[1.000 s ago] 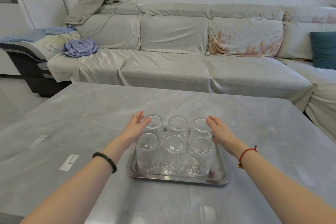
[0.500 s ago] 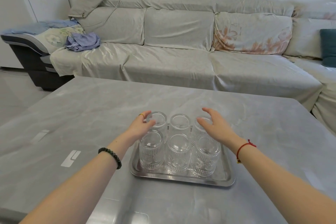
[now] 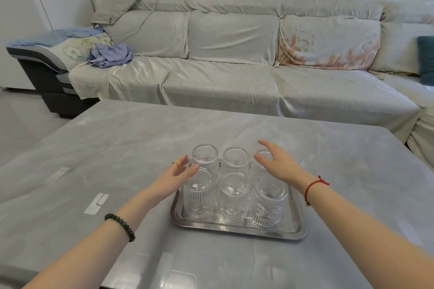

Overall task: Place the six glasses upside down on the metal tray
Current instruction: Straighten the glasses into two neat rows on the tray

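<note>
Several ribbed clear glasses [image 3: 233,197] stand upside down in two rows on a metal tray [image 3: 237,232] on the grey table. My left hand [image 3: 178,177] is at the tray's left side, fingers spread, fingertips touching the near-left and far-left glasses. Above the far-right glass hovers my right hand [image 3: 277,163], open, covering part of that glass. Neither hand holds anything.
The grey marble table [image 3: 117,159] stretches around the tray, with its near edge at the bottom left. Behind it runs a long covered sofa [image 3: 223,82] with clothes [image 3: 110,55] lying on its left end and a dark cushion [image 3: 426,58] at the right.
My right hand moved from beside the far-right glass to over it. My left hand stayed against the left glasses. The camera tilted and shifted slightly.
</note>
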The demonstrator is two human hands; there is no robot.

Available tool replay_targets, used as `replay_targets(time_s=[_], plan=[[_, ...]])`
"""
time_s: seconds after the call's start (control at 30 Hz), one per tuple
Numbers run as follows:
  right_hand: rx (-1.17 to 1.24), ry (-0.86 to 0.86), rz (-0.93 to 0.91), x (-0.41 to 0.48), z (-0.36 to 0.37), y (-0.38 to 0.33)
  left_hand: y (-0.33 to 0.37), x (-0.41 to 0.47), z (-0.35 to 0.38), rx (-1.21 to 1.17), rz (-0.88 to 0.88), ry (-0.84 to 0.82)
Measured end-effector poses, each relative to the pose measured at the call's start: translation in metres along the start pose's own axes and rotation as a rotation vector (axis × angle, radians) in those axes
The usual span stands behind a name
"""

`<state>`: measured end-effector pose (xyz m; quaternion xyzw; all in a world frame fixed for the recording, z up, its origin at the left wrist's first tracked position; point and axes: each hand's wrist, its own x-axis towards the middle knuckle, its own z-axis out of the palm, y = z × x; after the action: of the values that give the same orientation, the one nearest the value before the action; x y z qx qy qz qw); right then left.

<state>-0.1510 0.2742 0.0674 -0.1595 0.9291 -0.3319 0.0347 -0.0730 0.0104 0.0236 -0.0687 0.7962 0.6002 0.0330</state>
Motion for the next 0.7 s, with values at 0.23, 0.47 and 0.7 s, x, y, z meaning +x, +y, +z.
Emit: replay_targets(time_s=[0.23,0.47,0.7], plan=[[0.309,-0.045,0.169,-0.026,0.004,0.032,-0.025,-0.026,0.006,0.182,0.050,-0.163],[0.305,0.109,0.096,-0.045,0.013,0.023,-0.030,-0.026,0.013,0.230,0.063,-0.054],[-0.285,0.051,-0.359,-0.080,0.048,-0.014,-0.025,-0.027,0.016,0.196,0.069,-0.068]])
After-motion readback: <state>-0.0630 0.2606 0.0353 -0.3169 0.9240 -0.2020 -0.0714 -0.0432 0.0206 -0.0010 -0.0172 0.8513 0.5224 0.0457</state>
